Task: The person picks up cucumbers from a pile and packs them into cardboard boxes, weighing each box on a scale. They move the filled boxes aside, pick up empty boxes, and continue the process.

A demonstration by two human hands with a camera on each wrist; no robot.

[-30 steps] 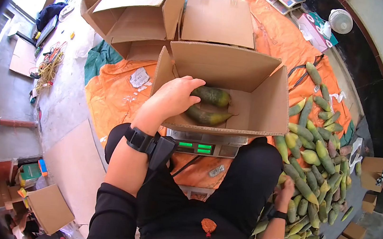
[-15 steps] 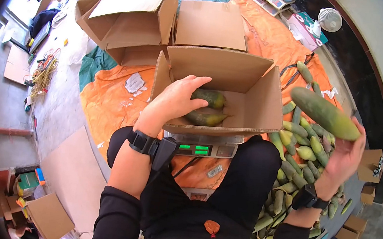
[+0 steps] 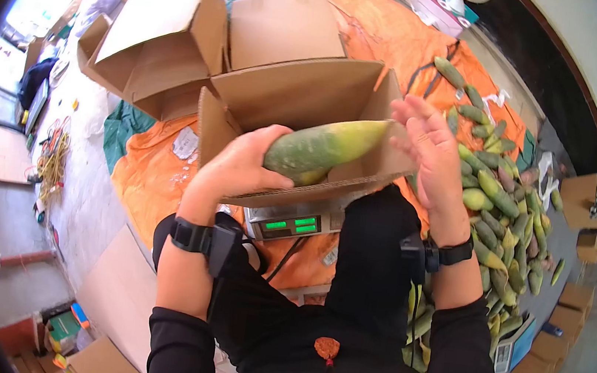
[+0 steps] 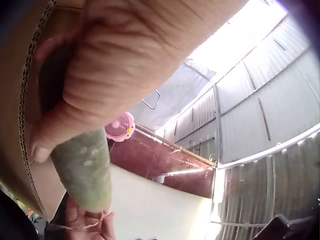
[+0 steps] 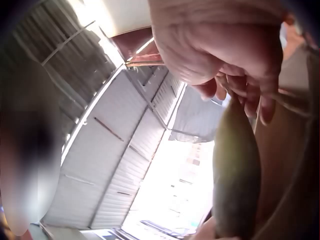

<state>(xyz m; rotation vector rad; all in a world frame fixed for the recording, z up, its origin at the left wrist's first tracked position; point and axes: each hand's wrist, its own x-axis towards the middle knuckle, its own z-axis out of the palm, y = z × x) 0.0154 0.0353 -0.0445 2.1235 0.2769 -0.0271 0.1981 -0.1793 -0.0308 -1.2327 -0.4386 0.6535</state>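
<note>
My left hand [image 3: 241,165] grips the thick green end of a long bamboo shoot [image 3: 322,148], fingers and thumb curled round it, holding it over the near edge of the open cardboard box [image 3: 287,99]. The shoot's pale yellow tip points toward my right hand [image 3: 426,150], which is released, fingers straight and spread, its fingertips just at the tip; I cannot tell whether they touch it. The box sits on a scale [image 3: 290,223] whose green display faces me, on an orange tarp [image 3: 151,168]. To my right lies a pile of more shoots [image 3: 503,219]. Another opened box [image 3: 160,35] stands behind to the left.
</note>
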